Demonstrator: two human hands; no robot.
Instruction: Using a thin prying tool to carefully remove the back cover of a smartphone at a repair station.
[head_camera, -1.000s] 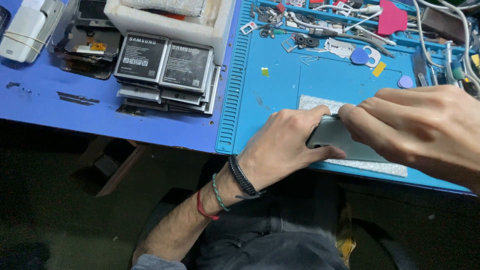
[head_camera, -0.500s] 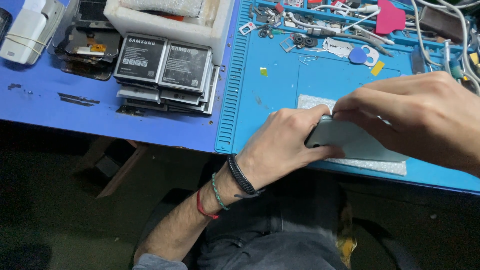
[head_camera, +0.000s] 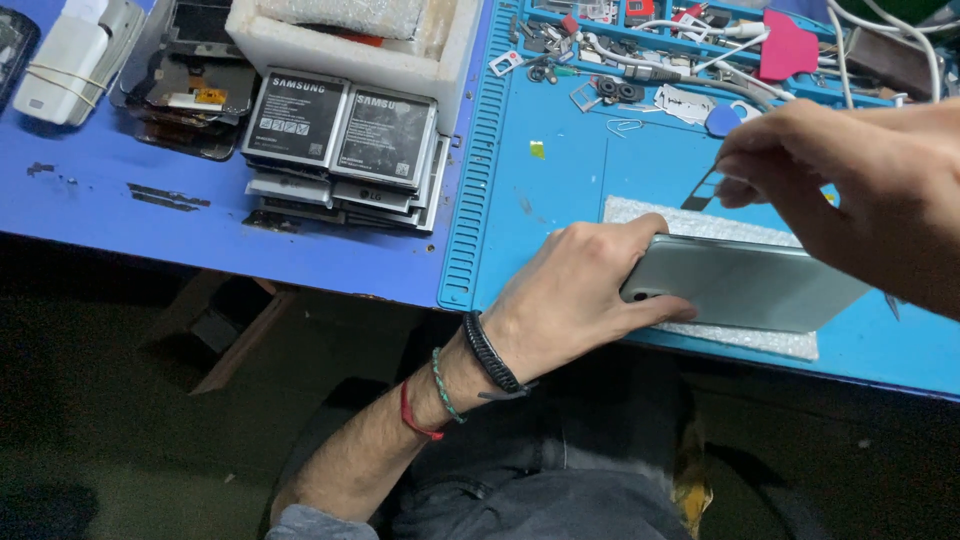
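On the blue mat (head_camera: 560, 200), the left hand (head_camera: 570, 300) gripped a grey phone (head_camera: 745, 285) lying on white foam (head_camera: 690, 222); the right hand (head_camera: 850, 190), raised above it, pinched a thin dark strip (head_camera: 703, 190).

Left hand (head_camera: 575, 295) grips a pale phone (head_camera: 745, 285) on the blue mat (head_camera: 560, 190) — right hand (head_camera: 860, 195) pinches a thin dark strip (head_camera: 703, 190) above.

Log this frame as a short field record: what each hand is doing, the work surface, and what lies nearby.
left hand: grips one end of the pale grey-green slab-shaped phone
right hand: raised above the phone, fingers pinched; contents unclear
phone support: white foam sheet on blue ribbed silicone mat
nearby: stack of flat dark phone batteries, white foam tray
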